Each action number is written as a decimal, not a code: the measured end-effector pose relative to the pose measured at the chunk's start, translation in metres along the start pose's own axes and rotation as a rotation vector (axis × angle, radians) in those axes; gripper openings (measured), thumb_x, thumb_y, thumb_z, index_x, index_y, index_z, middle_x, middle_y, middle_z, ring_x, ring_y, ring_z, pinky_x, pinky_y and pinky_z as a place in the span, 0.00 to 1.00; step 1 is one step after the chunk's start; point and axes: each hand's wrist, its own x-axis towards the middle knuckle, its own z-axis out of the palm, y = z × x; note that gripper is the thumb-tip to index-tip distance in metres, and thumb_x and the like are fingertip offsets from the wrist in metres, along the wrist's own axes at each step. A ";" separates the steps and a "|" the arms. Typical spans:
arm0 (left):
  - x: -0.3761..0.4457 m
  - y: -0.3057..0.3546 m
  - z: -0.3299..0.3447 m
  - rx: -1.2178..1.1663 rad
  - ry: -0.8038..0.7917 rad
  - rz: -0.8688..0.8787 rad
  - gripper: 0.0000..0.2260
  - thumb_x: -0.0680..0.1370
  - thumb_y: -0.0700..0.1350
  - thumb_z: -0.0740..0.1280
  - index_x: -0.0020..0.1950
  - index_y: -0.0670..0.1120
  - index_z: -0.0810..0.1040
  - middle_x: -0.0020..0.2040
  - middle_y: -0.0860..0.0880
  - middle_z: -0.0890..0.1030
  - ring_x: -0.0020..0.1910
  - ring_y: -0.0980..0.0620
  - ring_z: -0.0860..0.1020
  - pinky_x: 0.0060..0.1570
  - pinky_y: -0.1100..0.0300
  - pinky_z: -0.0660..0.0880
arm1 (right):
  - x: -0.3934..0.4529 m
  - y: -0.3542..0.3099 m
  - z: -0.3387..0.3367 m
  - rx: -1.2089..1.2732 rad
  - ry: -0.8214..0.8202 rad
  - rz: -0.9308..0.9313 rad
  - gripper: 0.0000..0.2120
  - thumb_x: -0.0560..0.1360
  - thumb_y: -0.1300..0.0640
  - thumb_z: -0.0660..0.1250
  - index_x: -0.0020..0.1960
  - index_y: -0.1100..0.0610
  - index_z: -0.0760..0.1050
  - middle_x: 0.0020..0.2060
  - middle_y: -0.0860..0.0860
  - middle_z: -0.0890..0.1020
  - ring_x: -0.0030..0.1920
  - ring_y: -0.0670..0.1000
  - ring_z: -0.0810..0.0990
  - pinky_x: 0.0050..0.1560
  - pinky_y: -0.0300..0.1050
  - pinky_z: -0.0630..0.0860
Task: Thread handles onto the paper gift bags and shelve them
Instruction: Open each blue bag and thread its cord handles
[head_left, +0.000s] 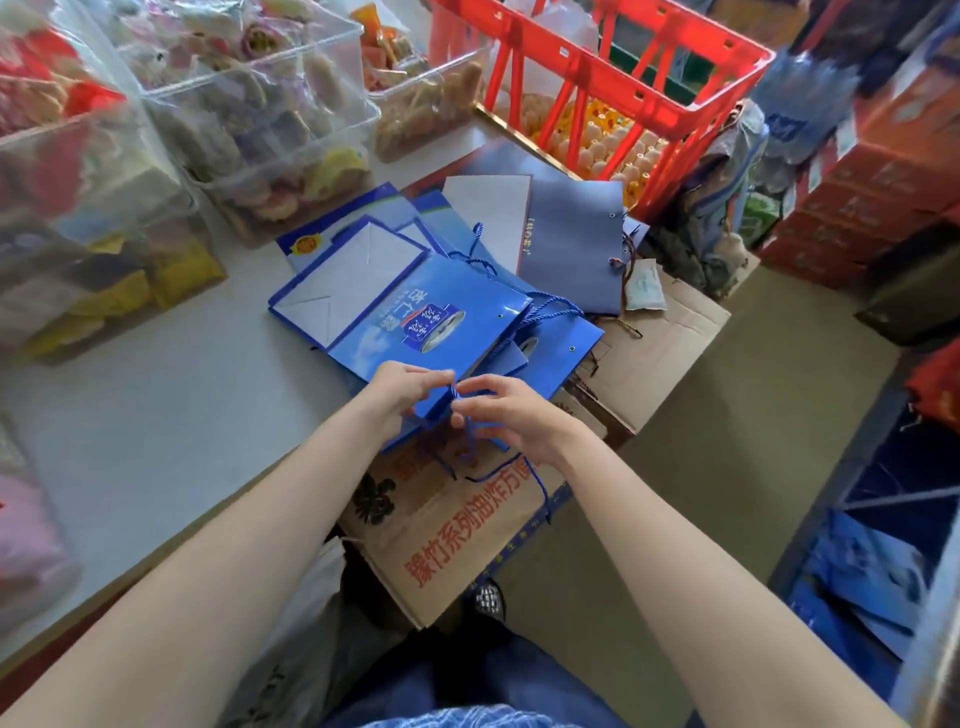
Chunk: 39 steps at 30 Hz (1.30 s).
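On table edge: both hands, left (397, 387) and right (506, 410), are pinching cord (470, 441) at top bag (415, 322) (mid-threading); pile (571, 244) awaiting, none visibly shelved.

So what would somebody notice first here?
Probably the bright red plastic crate at the top, then the pile of blue paper gift bags in the middle. Just below, the left hand and right hand pinch a blue cord handle at a bag's edge.
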 end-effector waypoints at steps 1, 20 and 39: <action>0.003 -0.002 -0.002 0.022 0.028 -0.008 0.13 0.74 0.44 0.71 0.54 0.37 0.80 0.48 0.43 0.75 0.49 0.50 0.71 0.39 0.61 0.68 | 0.000 -0.002 -0.006 -0.086 0.002 0.019 0.10 0.75 0.61 0.67 0.56 0.58 0.74 0.38 0.51 0.81 0.39 0.45 0.79 0.42 0.35 0.73; 0.046 0.009 0.008 0.598 0.260 0.204 0.06 0.76 0.46 0.67 0.48 0.44 0.76 0.50 0.47 0.80 0.51 0.48 0.77 0.47 0.59 0.69 | 0.064 -0.027 -0.107 -0.239 0.393 -0.072 0.04 0.76 0.63 0.65 0.46 0.62 0.78 0.37 0.53 0.83 0.35 0.46 0.80 0.38 0.36 0.76; 0.124 0.091 0.061 1.692 -0.125 0.670 0.33 0.67 0.58 0.74 0.67 0.52 0.65 0.66 0.50 0.68 0.67 0.45 0.61 0.62 0.52 0.62 | 0.057 0.003 -0.122 -0.141 0.547 -0.157 0.05 0.74 0.63 0.65 0.44 0.57 0.79 0.36 0.52 0.82 0.37 0.47 0.79 0.45 0.41 0.75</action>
